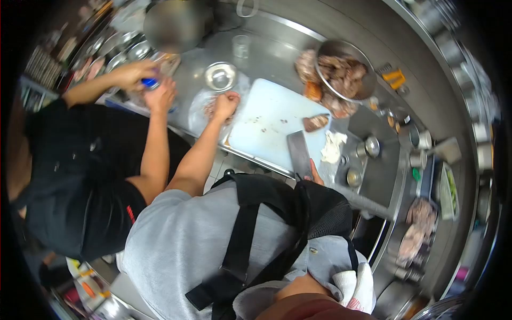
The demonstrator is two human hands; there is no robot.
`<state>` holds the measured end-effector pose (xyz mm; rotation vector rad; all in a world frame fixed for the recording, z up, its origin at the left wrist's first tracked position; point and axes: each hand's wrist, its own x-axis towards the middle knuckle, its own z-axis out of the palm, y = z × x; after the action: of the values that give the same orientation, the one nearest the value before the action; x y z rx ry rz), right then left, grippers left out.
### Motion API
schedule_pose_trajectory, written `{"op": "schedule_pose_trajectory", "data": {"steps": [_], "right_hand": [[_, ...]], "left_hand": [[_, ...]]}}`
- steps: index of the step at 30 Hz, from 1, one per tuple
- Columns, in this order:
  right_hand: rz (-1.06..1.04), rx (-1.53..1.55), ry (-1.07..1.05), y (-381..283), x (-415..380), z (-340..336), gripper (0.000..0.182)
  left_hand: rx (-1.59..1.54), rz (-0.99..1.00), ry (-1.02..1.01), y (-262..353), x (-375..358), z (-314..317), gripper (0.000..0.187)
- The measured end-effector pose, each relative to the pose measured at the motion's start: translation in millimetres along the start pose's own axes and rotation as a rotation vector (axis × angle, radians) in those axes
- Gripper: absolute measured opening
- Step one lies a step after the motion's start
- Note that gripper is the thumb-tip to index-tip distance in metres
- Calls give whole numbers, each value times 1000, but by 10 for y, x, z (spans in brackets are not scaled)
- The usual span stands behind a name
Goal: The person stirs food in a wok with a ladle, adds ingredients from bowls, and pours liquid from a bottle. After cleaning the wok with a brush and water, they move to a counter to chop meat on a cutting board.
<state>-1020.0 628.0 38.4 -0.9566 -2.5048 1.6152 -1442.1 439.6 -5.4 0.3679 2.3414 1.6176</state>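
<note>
My left hand (226, 106) is closed above a clear plastic bag (198, 113) with small chopped pieces, left of the white cutting board (261, 114). Whatever its fingers pinch is too small to make out. Near the board's front edge my right hand (316, 175) is wrapped round the handle of a cleaver (300, 152), whose broad blade lies over the board. A dark piece of meat (316, 122) rests at the board's right side, and small scraps are scattered over its middle.
A metal bowl (221, 76) stands behind the bag. A large pot of meat (345, 69) is at the back right. Crumpled white cloth (334, 147) lies right of the board. At the left, a co-worker's hands hold something blue (150, 82).
</note>
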Motion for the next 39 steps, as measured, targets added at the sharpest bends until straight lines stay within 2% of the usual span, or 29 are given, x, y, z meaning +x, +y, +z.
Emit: {"op": "schedule_pose_trajectory", "data": {"steps": [1,3,4,5,7,8,9,10,12,13,15,16,17,19,20,21,23,26,27,29,30,31,33,34,35,37,39], "right_hand": [[25,20,42,-11,-116,-76,63],[-86,31,8,-38,-271,-187,61],[-162,159,10,105,-259,-171,60],[-152,173,34,149,-290,-197,60],[36,270,34,227,-325,-261,60],[41,278,46,175,-349,-285,60],[32,153,140,46,-376,-310,61],[24,25,230,-8,-393,-349,62],[28,49,207,138,-373,-413,63],[28,73,180,209,-380,-443,64],[93,110,125,240,-406,-515,65],[154,144,63,266,-403,-578,66],[149,146,63,339,-379,-634,66],[147,344,-5,538,-335,-602,67],[119,327,19,575,-303,-606,68],[119,345,9,618,-293,-628,68],[133,408,-74,682,-257,-738,68],[78,353,-131,657,-208,-939,67],[64,311,-159,638,-193,-999,67],[46,285,-193,724,-119,-1073,67],[35,258,-214,757,-71,-1109,68],[24,255,-235,786,-30,-1146,68],[64,261,-285,782,12,-1223,68],[62,258,-307,798,33,-1239,68],[63,268,-306,811,61,-1253,68],[64,276,-317,828,93,-1289,68],[17,235,-345,766,89,-1344,67]], "left_hand": [[8,17,-49,168,-58,151,18],[58,250,-56,397,-168,477,19],[86,255,-147,512,-227,649,21],[93,267,-173,637,-285,850,21],[208,560,-247,876,-425,1285,22],[231,617,-281,970,-489,1494,25],[252,672,-311,1047,-539,1701,28],[251,676,-318,1122,-602,1896,28],[569,593,-408,1158,-683,2222,45],[571,595,-412,1140,-692,2295,45],[680,410,-505,1107,-663,2438,56],[566,271,-564,1088,-600,2470,51],[569,274,-560,1031,-563,2495,51],[439,298,-462,821,-560,2485,46],[340,306,-459,871,-630,2432,36],[360,300,-458,821,-685,2411,36],[-12,149,-395,796,-790,2400,30],[-27,182,-279,768,-906,2220,26],[-21,179,-266,858,-1015,2123,26],[-7,369,-75,1005,-1213,1918,25],[130,463,43,934,-1223,1851,27],[139,456,64,930,-1275,1801,27],[373,791,244,1070,-1526,1669,32],[382,697,97,1143,-1703,1622,35],[436,712,6,1135,-1831,1604,40],[527,668,-58,1131,-2066,1618,46],[561,631,-40,931,-2145,1654,49]]}}
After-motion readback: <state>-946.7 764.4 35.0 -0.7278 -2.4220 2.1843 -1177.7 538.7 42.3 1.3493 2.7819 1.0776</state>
